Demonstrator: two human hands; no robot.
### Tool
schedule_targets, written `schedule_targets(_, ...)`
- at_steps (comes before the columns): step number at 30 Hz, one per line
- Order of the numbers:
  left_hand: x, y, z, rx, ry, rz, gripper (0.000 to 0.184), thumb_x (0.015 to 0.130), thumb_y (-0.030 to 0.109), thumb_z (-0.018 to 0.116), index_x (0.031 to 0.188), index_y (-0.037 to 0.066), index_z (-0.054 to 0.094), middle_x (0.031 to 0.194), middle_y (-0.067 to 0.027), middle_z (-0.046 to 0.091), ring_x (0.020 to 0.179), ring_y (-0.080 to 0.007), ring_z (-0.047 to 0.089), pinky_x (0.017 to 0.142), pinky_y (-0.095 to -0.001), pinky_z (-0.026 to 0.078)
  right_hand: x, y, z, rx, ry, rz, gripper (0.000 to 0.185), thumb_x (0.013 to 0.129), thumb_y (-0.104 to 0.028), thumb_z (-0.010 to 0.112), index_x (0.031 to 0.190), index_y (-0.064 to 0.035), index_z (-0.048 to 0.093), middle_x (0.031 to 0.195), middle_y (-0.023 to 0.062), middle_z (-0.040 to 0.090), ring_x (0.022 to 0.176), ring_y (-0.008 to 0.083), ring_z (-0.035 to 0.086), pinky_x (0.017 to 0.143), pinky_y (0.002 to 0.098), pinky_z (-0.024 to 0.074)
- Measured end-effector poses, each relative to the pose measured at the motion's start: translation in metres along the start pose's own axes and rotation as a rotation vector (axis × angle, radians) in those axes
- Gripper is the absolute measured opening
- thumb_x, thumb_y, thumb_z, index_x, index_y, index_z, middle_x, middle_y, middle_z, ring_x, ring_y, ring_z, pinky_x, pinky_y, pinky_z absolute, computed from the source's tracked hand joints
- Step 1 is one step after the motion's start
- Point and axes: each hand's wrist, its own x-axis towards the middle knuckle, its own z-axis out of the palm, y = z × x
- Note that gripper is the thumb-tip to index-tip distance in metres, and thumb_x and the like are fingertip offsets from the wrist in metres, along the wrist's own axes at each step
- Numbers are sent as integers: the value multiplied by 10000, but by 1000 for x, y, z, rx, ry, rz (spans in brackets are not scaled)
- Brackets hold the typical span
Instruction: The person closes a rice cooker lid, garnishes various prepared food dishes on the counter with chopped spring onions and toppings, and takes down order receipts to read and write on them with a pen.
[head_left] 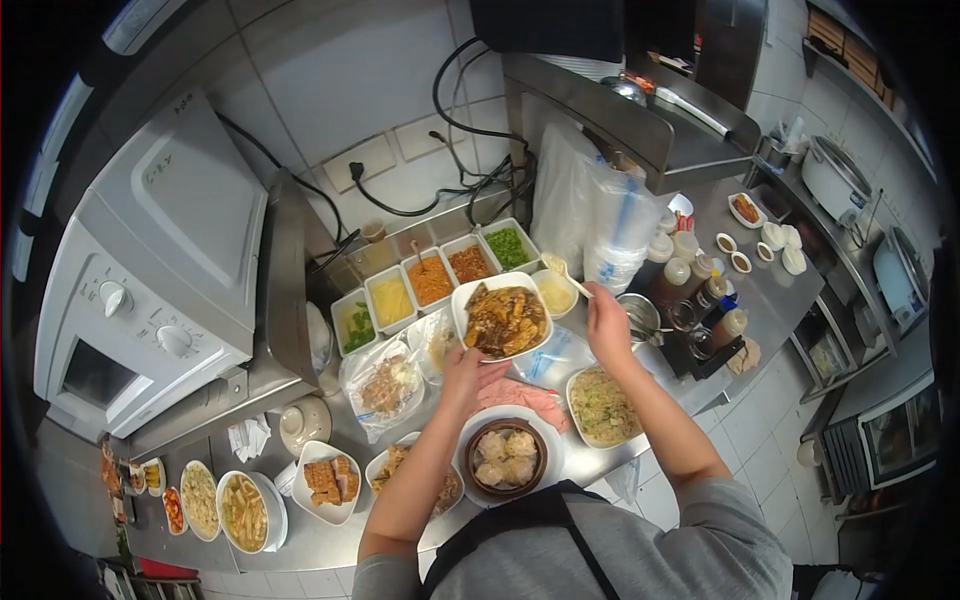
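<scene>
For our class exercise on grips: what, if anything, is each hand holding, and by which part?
The left hand holds the white bowl of sauced food by its near edge; the right hand holds a spoon by its handle end.

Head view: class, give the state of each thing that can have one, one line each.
Left hand: holding the white bowl
Right hand: gripping the spoon
White bowl: filled, held up
Spoon: raised
Steamer basket: uncovered, holding dumplings
Soup bowl: filled, uncovered
Plug: plugged in
Microwave: door shut
Greens: chopped
</scene>
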Motion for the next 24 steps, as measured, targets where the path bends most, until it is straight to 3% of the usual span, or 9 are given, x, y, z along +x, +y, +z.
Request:
schedule_targets(3,1,-3,-10,-55,48,3,325,805,37,384,1114,-65,381,1036,-241,556,860,-367,628,735,-382,557,5,22,7,-254,-190,54,288,781,13,440,1041,-21,560,951,229,598,864,383,585,743,430,466)
schedule_targets(4,-1,-3,-12,-51,59,53,335,793,35,392,1106,-85,369,1028,-250,553,863,-383,623,740,-406,558,3,42,23,-267,-156,-38,274,757,19,452,1003,-16,568,903,218,604,792,363,605,696,441,486)
schedule_targets(5,0,-5,-16,-57,49,64,337,789,34,390,1104,-84,370,1023,-252,554,866,-386,621,747,-415,556,3,43,32,-377,-272,73,210,757,1,462,935,-18,571,863,191,610,732,344,618,635,437,499)
schedule_targets(8,0,-2,-16,-77,24,33,299,806,40,393,1085,-67,382,1011,-254,548,854,-388,625,712,-390,571,-4,42,44,-509,-368,44,174,777,-31,445,894,-29,573,861,177,609,732,335,631,602,417,509)
schedule_targets(15,-4,-4,-20,-88,29,50,287,819,38,391,1086,-65,413,1002,-245,569,842,-371,633,710,-385,568,-4,66,60,-147,-223,280,233,736,-48,502,909,-31,658,802,218,630,773,375,612,689,425,490)
schedule_targets(16,-5,-3,-18,-63,37,59,275,828,44,392,1082,-62,402,1007,-239,566,842,-367,634,718,-380,566,-6,80,65,-72,-152,325,248,750,-45,498,931,-46,667,810,209,637,727,340,633,676,399,491)
schedule_targets(18,-2,-6,-19,-60,43,48,264,831,50,393,1072,-57,397,1010,-237,562,843,-365,634,719,-375,565,-5,91,62,201,-216,544,244,799,-56,490,986,-21,642,596,76,578,483,158,531,433,295,406)
schedule_targets(21,4,-13,-19,-31,37,35,261,823,56,396,1059,-56,398,1020,-238,562,856,-361,632,734,-376,555,1,57,29,619,-244,800,240,829,-36,465,1020,-6,608,567,12,499,418,110,437,369,251,310)
schedule_targets(24,3,-11,-11,-4,43,22,296,795,40,393,1067,-74,402,1031,-252,563,882,-364,625,764,-391,544,3,39,17,755,-235,779,227,857,-34,447,1032,-3,588,587,-3,479,429,89,408,390,232,302)
